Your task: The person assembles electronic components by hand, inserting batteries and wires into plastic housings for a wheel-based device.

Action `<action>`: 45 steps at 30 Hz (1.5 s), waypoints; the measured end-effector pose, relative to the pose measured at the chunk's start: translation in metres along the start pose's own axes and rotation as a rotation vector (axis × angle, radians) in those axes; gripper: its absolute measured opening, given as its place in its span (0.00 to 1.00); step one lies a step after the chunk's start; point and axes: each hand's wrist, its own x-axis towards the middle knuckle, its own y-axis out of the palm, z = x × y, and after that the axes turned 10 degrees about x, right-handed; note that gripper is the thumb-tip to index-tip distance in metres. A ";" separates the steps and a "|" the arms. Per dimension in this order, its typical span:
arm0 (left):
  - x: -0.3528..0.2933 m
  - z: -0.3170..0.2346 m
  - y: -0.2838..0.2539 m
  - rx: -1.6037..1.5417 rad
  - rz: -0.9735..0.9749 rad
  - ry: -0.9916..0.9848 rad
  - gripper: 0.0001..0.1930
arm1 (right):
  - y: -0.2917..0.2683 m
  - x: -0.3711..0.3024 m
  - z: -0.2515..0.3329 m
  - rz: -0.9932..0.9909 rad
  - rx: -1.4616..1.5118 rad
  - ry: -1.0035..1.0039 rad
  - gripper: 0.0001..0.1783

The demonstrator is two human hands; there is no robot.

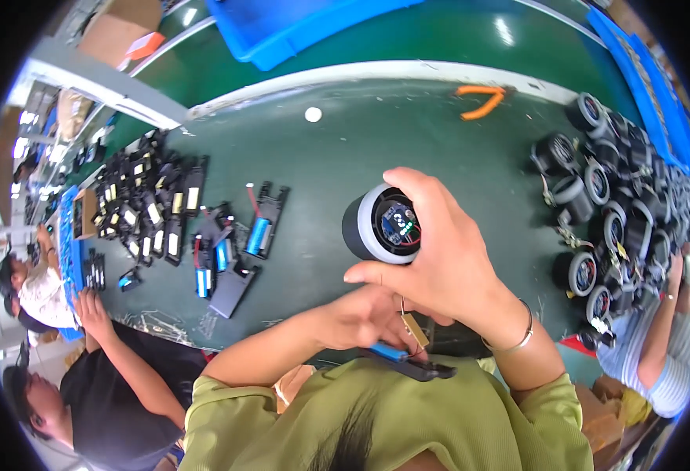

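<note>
Right hand (447, 259) is wrapped around a black cylindrical module (382, 224) with a grey ring, fingers curled over its top and right side, thumb under it. The module's round face with a small lit circuit board points at the camera; it's held up off the worktop (345, 133), close to the body.

Left hand (368, 318) is closed low near the chest, just under the right hand, pinching a small blue battery cell (390, 352) sitting in a black holder (417, 366). A wire with a tan tag (416, 330) hangs between the two hands.

Worktop is dark green. Left part: loose pile of black battery holders (153, 208), a few with blue cells (257, 235) fitted. Right edge: heap of the same ringed black modules (608, 212). Orange-handled pliers (482, 100) near the far edge, small white disc (313, 115) left of them. Blue bins (298, 27) beyond the far edge.

Middle of the worktop between the two piles is bare. Other people crowd the near-left (102, 385) and near-right (659, 345) edges.
</note>
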 end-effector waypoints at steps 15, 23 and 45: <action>-0.039 -0.162 -0.110 0.114 -1.072 0.222 0.16 | 0.059 0.127 -0.043 0.142 0.738 0.293 0.20; -0.044 -0.272 -0.281 0.415 -1.293 -0.046 0.12 | 0.019 0.072 -0.067 0.131 0.610 0.325 0.11; -0.024 -0.189 -0.167 1.414 -1.109 0.371 0.16 | 0.073 0.049 -0.051 0.147 0.213 -0.195 0.03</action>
